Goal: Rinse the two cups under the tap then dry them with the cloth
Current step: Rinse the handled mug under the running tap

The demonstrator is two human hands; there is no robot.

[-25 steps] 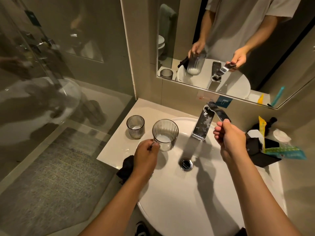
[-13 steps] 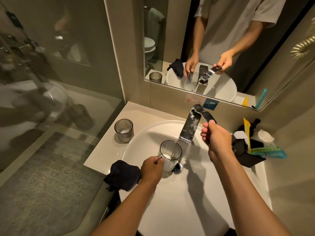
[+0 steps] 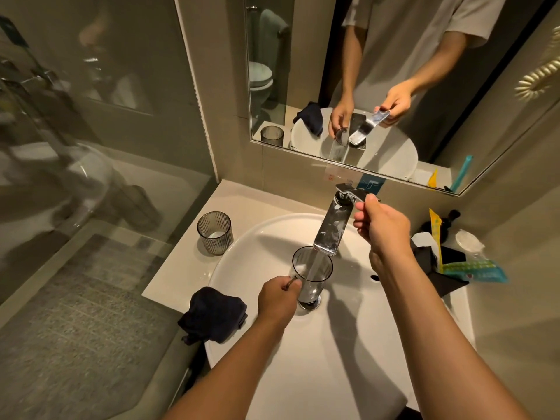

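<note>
The left hand is curled closed around the side of a clear glass cup, gripping it near the rim and holding it upright under the spout of the tap, above the drain of the white sink. A stream of water runs from the spout into the cup. The right hand is partly closed, its thumb and fingertips pinching the end of the tap lever.

The second cup, ribbed and grey, stands upright on the desk to the left of the sink, well apart from both hands. A dark cloth lies crumpled on the sink's left edge, just beside the left wrist.

The left fingers wrapped behind the cup are hidden by the back of the hand. How full the cup is cannot be made out through the falling water. Packets and dark items at the right of the sink are cluttered and hard to identify.
</note>
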